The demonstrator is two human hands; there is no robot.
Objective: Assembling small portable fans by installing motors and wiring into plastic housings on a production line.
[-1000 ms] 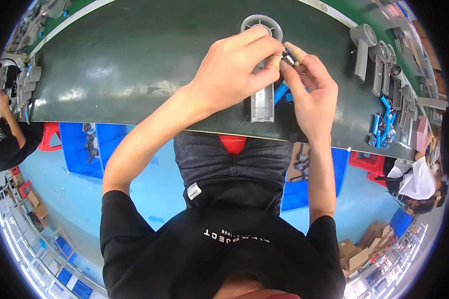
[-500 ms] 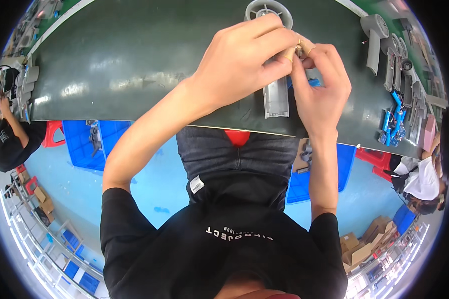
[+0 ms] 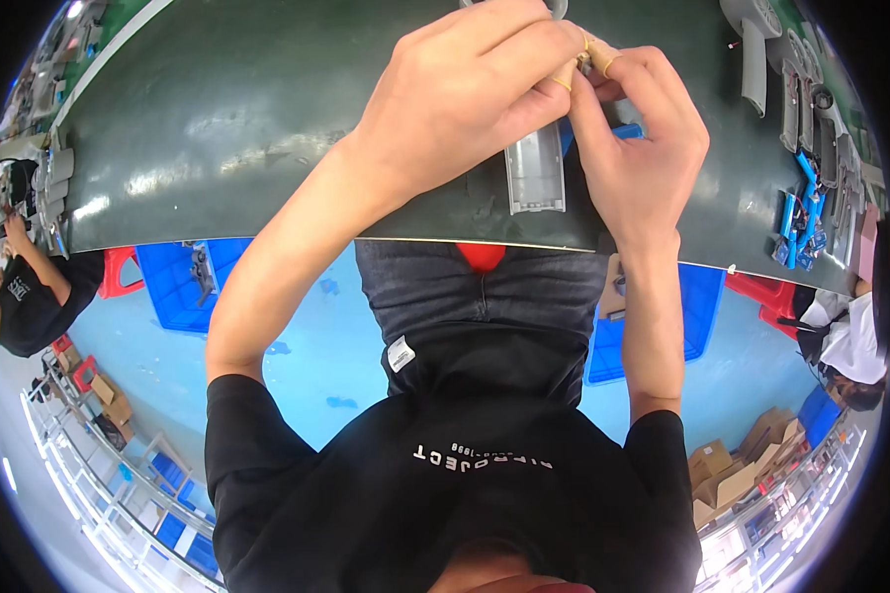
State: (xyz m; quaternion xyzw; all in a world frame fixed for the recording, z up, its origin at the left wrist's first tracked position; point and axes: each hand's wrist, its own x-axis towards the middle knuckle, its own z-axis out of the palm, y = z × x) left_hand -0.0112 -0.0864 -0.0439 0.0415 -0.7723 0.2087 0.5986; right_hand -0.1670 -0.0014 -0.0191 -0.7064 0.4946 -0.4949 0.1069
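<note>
My left hand (image 3: 470, 94) and my right hand (image 3: 648, 148) meet over the table, fingertips pinched together. Between them is a small, partly metallic-looking piece (image 3: 584, 62), too small and covered to name. Pale yellow finger covers sit on some fingertips of both hands. Beneath my hands lies a grey plastic fan housing, its open trough-like handle (image 3: 536, 180) pointing toward me. Its round head is mostly hidden by my left hand and the top of the picture. A blue piece (image 3: 627, 131) shows partly behind my right hand, next to the handle.
On the dark green table (image 3: 267, 128), several grey fan housings (image 3: 754, 54) stand at the right, near blue parts with wires (image 3: 801, 212). Blue crates (image 3: 173, 287) stand below the table edge. Other people sit at far left (image 3: 35, 287) and far right.
The view has shifted a little, so the table, housing and hands sit higher in the picture. Both hands keep their pinch close together, with only slight finger movement.
</note>
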